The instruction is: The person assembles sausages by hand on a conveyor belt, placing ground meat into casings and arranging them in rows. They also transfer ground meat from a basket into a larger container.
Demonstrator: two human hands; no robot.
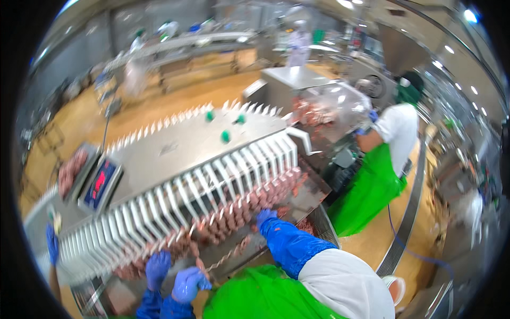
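My right hand point(265, 217), blue-gloved, reaches forward against the lower edge of the hanging sausage links point(234, 213); blur hides its fingers. What appears to be my left hand point(188, 285), also gloved, is beside my green apron point(265, 297) with its fingers curled. What it holds, if anything, is hidden. Just above it hang a pink sausage link point(199, 264) and a pale twisted strand point(226, 259). Another blue-gloved hand point(158, 269) is close by on the left, near the links; whose it is, I cannot tell. White hooks point(180, 196) along the rack carry the links.
On the steel table top point(180, 146) are green pieces point(225, 136), a scale display point(100, 181) and a tray of meat point(71, 173). Ahead right, a co-worker point(393, 138) handles a clear plastic bag of meat. One more gloved hand point(52, 244) shows at far left.
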